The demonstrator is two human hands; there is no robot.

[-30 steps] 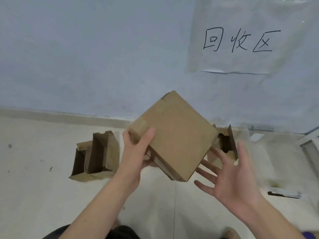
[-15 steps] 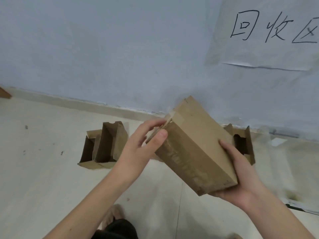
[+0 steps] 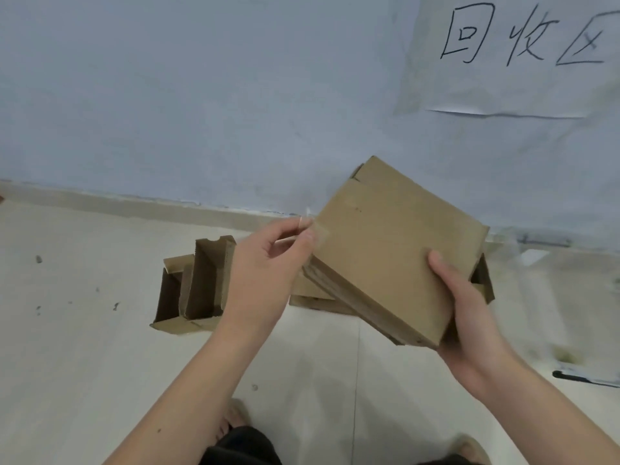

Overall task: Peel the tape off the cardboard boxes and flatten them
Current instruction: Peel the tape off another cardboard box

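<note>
A pale blue wall (image 3: 201,95) fills the upper half of the view, meeting a light tiled floor (image 3: 84,364) along a beige skirting strip. A sheet of paper (image 3: 503,88) with handwritten characters is stuck to the wall at upper right.

A closed cardboard box (image 3: 385,256) is held in the air in front of the person, tilted, its broad face toward the camera and its lower corner pointing down to the right. The right hand (image 3: 469,317) cradles that lower corner from beneath, thumb pressed flat on the broad face and the other fingers hidden behind the box. The left hand (image 3: 265,273) is at the box's upper left corner, where its thumb and forefinger are pressed together in a pinch on the end of a strip of clear tape (image 3: 318,229) that lies across that corner.

On the floor behind the left hand, opened boxes (image 3: 194,290) stand against one another with their insides showing. Another piece of cardboard (image 3: 484,280) shows past the right edge of the held box, and flat cardboard lies under it.

A dark pen-like object (image 3: 577,377) lies on the floor at far right; what it is cannot be told.
</note>
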